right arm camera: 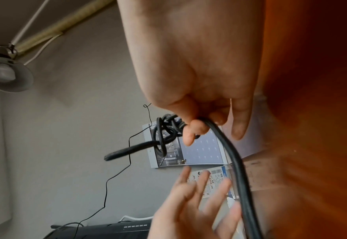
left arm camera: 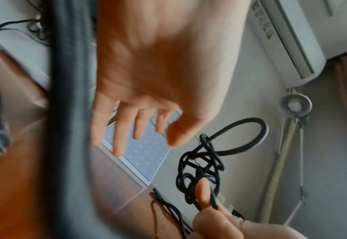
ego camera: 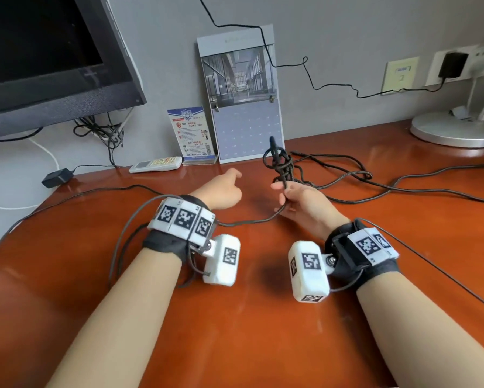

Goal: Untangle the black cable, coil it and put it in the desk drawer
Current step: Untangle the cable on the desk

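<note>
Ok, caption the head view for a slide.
Right hand holds up the knotted black cable while the open left hand reaches in.

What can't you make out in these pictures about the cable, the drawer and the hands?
- Desk drawer: in no view; the head view's lower edge cuts off the desk front.
- Black cable far end: runs off the head view's right edge.
- Knot's crossings: too tangled to trace.
- Right hand grip: cable partly hidden by fingers.
- Left hand: motion-blurred in its wrist view.

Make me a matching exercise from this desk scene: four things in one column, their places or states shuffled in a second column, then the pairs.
1. black cable knot
2. left hand
3. remote control
4. lamp base

A. far right of the desk
B. fingers spread, holding nothing
C. pinched and held up by the right hand
D. lying by the wall, below the monitor

Pairs: 1-C, 2-B, 3-D, 4-A
</note>
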Demonstrator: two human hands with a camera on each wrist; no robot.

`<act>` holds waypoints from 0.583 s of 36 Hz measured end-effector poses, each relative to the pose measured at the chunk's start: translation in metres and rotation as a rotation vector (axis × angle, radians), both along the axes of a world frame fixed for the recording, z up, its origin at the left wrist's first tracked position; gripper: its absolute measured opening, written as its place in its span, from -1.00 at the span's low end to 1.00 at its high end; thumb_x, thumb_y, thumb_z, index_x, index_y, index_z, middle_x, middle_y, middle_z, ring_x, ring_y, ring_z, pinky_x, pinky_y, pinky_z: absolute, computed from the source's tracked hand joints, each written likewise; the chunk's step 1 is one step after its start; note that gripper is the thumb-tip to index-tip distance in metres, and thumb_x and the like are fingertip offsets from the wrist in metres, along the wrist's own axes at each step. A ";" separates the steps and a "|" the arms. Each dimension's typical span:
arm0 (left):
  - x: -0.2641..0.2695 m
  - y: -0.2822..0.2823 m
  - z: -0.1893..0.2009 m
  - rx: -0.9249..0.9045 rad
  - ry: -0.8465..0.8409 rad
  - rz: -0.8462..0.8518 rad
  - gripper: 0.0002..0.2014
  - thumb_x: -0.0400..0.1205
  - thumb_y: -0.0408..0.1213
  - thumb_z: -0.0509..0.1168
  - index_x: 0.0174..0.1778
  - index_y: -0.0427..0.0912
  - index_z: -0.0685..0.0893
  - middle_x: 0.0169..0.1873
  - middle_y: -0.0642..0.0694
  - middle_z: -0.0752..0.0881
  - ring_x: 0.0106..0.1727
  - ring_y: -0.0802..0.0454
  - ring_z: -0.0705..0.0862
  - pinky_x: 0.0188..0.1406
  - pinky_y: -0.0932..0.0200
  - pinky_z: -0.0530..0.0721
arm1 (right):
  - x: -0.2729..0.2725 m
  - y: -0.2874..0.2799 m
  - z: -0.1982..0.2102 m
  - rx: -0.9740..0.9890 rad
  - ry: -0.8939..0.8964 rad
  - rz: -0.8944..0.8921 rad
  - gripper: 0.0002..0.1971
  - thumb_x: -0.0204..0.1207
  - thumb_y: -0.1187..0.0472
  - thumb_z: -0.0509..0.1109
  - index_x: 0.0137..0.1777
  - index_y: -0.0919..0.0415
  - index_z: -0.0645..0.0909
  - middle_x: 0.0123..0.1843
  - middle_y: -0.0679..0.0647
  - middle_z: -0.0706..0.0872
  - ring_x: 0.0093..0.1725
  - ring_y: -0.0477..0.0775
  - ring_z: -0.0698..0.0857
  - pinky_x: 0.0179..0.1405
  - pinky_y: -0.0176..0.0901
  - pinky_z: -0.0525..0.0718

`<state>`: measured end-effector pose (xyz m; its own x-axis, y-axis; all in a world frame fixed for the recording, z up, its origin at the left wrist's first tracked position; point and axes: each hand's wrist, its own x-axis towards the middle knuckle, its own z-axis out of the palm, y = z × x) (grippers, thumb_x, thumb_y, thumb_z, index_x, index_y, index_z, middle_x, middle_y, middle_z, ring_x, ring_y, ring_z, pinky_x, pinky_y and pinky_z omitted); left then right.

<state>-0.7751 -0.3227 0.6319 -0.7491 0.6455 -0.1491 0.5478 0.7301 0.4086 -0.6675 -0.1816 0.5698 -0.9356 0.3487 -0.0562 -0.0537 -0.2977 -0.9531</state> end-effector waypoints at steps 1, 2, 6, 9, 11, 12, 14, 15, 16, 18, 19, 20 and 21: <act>0.000 0.003 -0.002 0.104 -0.049 0.035 -0.41 0.62 -0.43 0.12 0.60 -0.10 0.21 0.52 -0.19 0.39 0.38 -0.11 0.52 0.27 0.10 0.49 | 0.000 0.000 0.000 -0.006 0.003 0.015 -0.65 0.70 0.42 -0.06 0.02 0.20 0.59 -0.36 0.04 0.47 -0.35 -0.05 0.46 0.07 -0.09 0.58; 0.001 0.006 -0.003 0.208 -0.100 0.061 -0.41 0.63 -0.40 0.16 0.60 -0.07 0.21 0.51 -0.16 0.39 0.38 -0.10 0.52 0.26 0.10 0.50 | 0.000 0.000 0.000 -0.008 -0.003 0.027 -0.63 0.71 0.42 -0.08 0.01 0.20 0.58 -0.37 0.03 0.43 -0.33 -0.04 0.44 0.09 -0.08 0.58; 0.013 0.020 -0.010 0.584 -0.337 0.090 -0.49 0.67 -0.35 0.18 0.55 0.01 0.29 0.30 -0.02 0.51 0.17 0.00 0.63 0.15 0.08 0.57 | 0.000 0.001 -0.002 -0.015 -0.060 0.068 -0.61 0.70 0.42 -0.11 -0.04 0.21 0.57 -0.43 0.02 0.34 -0.36 -0.04 0.39 -0.05 -0.13 0.62; 0.020 0.026 -0.020 0.741 -0.458 0.094 -0.72 0.69 -0.35 0.18 0.31 -0.08 0.51 0.14 -0.07 0.66 0.00 0.06 0.67 0.13 0.04 0.62 | 0.002 0.001 -0.001 0.027 -0.065 0.107 -0.61 0.70 0.41 -0.09 -0.07 0.19 0.58 -0.47 0.00 0.32 -0.39 -0.07 0.38 -0.06 -0.17 0.61; 0.020 0.028 -0.027 0.828 -0.513 0.106 -0.83 0.70 -0.37 0.18 0.16 -0.15 0.59 0.06 -0.14 0.69 -0.07 0.05 0.65 0.00 0.10 0.66 | 0.001 0.001 -0.001 0.052 -0.060 0.113 -0.60 0.71 0.40 -0.08 -0.07 0.16 0.60 -0.46 -0.01 0.32 -0.40 -0.08 0.38 -0.06 -0.16 0.61; 0.020 0.029 -0.031 0.867 -0.538 0.122 -0.86 0.70 -0.39 0.18 0.09 -0.17 0.62 0.04 -0.17 0.69 -0.07 0.03 0.63 -0.06 0.13 0.67 | 0.000 0.001 -0.001 0.060 -0.062 0.114 -0.60 0.72 0.40 -0.07 -0.06 0.15 0.62 -0.46 -0.01 0.32 -0.40 -0.09 0.38 -0.06 -0.16 0.61; 0.020 0.030 -0.035 0.921 -0.564 0.152 -0.89 0.68 -0.44 0.20 -0.04 -0.19 0.62 -0.01 -0.21 0.67 -0.08 0.01 0.63 -0.16 0.22 0.70 | -0.001 0.000 -0.001 0.074 -0.066 0.112 -0.60 0.72 0.39 -0.06 -0.02 0.15 0.64 -0.46 -0.02 0.34 -0.41 -0.11 0.40 -0.07 -0.17 0.63; 0.019 0.031 -0.039 0.934 -0.569 0.163 -0.88 0.66 -0.47 0.22 -0.09 -0.20 0.61 -0.05 -0.22 0.67 -0.09 0.02 0.65 -0.20 0.25 0.71 | -0.002 -0.001 -0.001 0.077 -0.068 0.107 -0.60 0.72 0.39 -0.05 0.00 0.17 0.65 -0.45 -0.01 0.36 -0.41 -0.12 0.41 -0.09 -0.18 0.64; 0.019 0.031 -0.042 0.946 -0.571 0.179 -0.87 0.65 -0.51 0.22 -0.10 -0.20 0.60 -0.08 -0.22 0.67 -0.11 0.03 0.67 -0.21 0.28 0.72 | -0.003 -0.002 -0.001 0.076 -0.070 0.100 -0.61 0.71 0.39 -0.04 0.01 0.19 0.66 -0.45 0.00 0.37 -0.41 -0.12 0.43 -0.10 -0.19 0.66; 0.018 0.032 -0.051 0.973 -0.579 0.228 -0.84 0.61 -0.57 0.23 -0.10 -0.21 0.59 -0.13 -0.21 0.66 -0.13 0.03 0.69 -0.18 0.28 0.73 | -0.004 -0.004 -0.001 0.078 -0.079 0.063 -0.66 0.70 0.40 0.02 -0.01 0.24 0.65 -0.44 0.03 0.42 -0.41 -0.11 0.46 -0.13 -0.18 0.69; 0.017 0.031 -0.055 0.987 -0.582 0.254 -0.83 0.60 -0.59 0.24 -0.10 -0.22 0.59 -0.15 -0.20 0.65 -0.15 0.04 0.68 -0.16 0.28 0.73 | -0.006 -0.005 -0.002 0.081 -0.086 0.030 -0.71 0.69 0.40 0.06 -0.05 0.26 0.63 -0.44 0.05 0.45 -0.41 -0.09 0.47 -0.16 -0.16 0.70; 0.016 0.031 -0.058 1.001 -0.581 0.277 -0.82 0.59 -0.60 0.25 -0.11 -0.23 0.59 -0.17 -0.17 0.64 -0.16 0.06 0.67 -0.14 0.28 0.73 | -0.007 -0.007 -0.002 0.082 -0.093 -0.007 -0.76 0.68 0.40 0.11 -0.08 0.27 0.59 -0.44 0.06 0.48 -0.42 -0.06 0.47 -0.19 -0.14 0.71; 0.015 0.031 -0.061 1.013 -0.578 0.293 -0.81 0.58 -0.61 0.26 -0.12 -0.22 0.59 -0.19 -0.15 0.63 -0.16 0.08 0.66 -0.12 0.29 0.73 | -0.008 -0.008 -0.002 0.088 -0.098 -0.039 -0.80 0.67 0.40 0.15 -0.13 0.27 0.56 -0.44 0.08 0.51 -0.44 -0.04 0.47 -0.23 -0.13 0.72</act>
